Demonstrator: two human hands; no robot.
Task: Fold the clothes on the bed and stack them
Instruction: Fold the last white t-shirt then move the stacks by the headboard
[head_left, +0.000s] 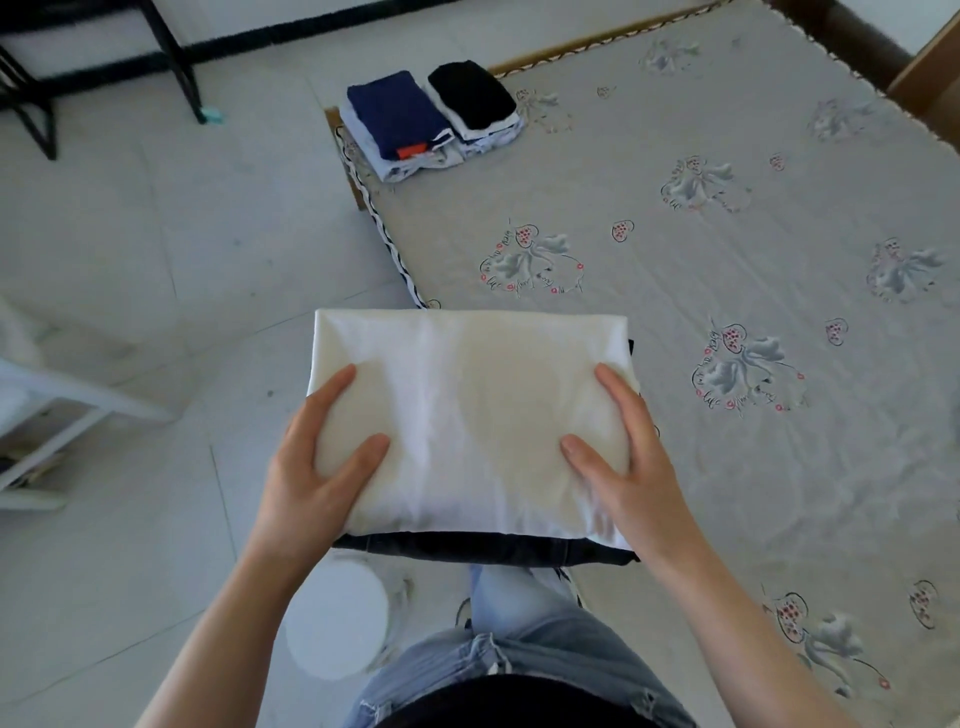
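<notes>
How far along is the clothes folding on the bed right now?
Nearly done. Two folded stacks, navy-topped and black-topped, sit at the bed's far corner. The left hand and right hand grip a folded white garment atop a dark one. No unfolded clothes are visible; this pile remains unstacked.

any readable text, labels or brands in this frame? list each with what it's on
Nothing reads clearly.
Bed sheet: cursive script curls around each printed floral motif, too small and blurred to make out.
Folded navy garment: an orange patch at its near edge, no legible lettering.
Folded white garment held by the left hand and right hand: no print visible.
</notes>
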